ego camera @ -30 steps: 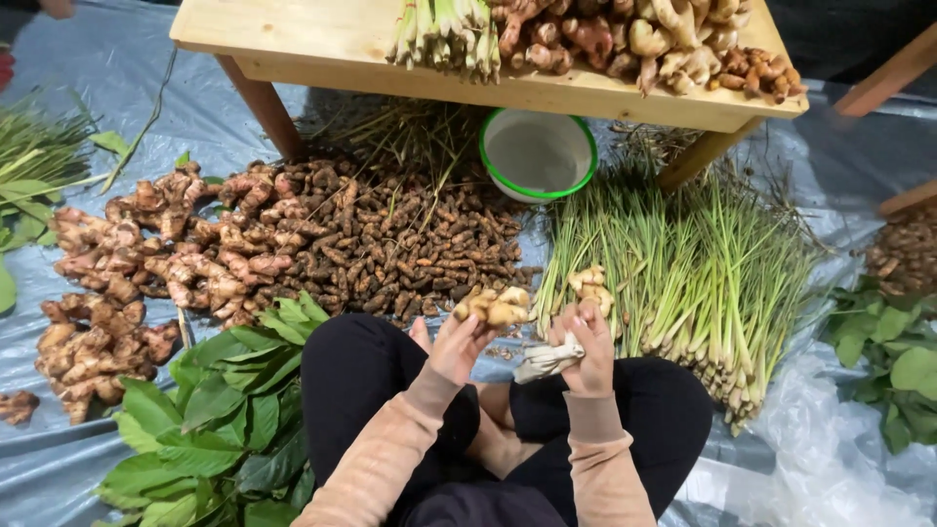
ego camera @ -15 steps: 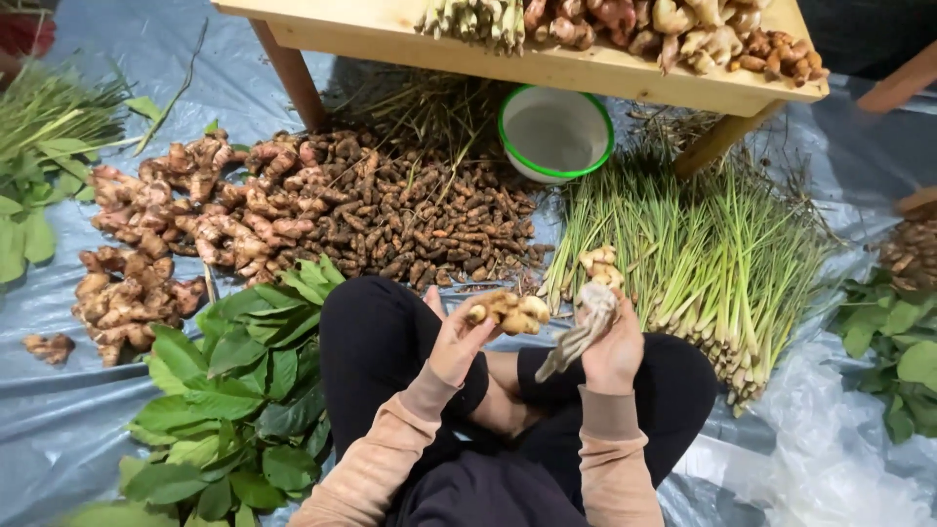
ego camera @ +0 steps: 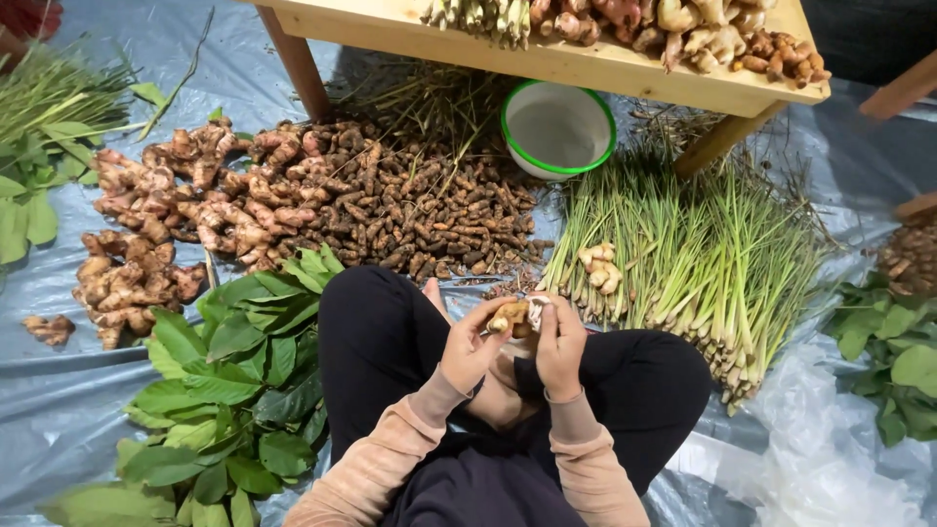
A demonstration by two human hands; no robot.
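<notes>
I sit cross-legged on a grey plastic sheet (ego camera: 59, 390). My left hand (ego camera: 470, 348) grips a pale knobbly ginger root (ego camera: 509, 316) in front of my lap. My right hand (ego camera: 559, 344) is closed around a small knife (ego camera: 536, 310) whose blade touches the root. Both hands are close together above my black trousers. A few more pale ginger pieces (ego camera: 599, 267) lie just beyond my hands, on top of the lemongrass stalks (ego camera: 698, 263).
Piles of ginger (ego camera: 166, 224) and small dark roots (ego camera: 420, 210) lie ahead. Green leaves (ego camera: 229, 390) sit at my left knee, more leaves (ego camera: 893, 351) at right. A white bowl with green rim (ego camera: 558, 128) stands under a wooden table (ego camera: 547, 59) holding roots.
My hands have drawn closer together toward my lap. The right hand has turned the knife in against the ginger. The camera has shifted slightly.
</notes>
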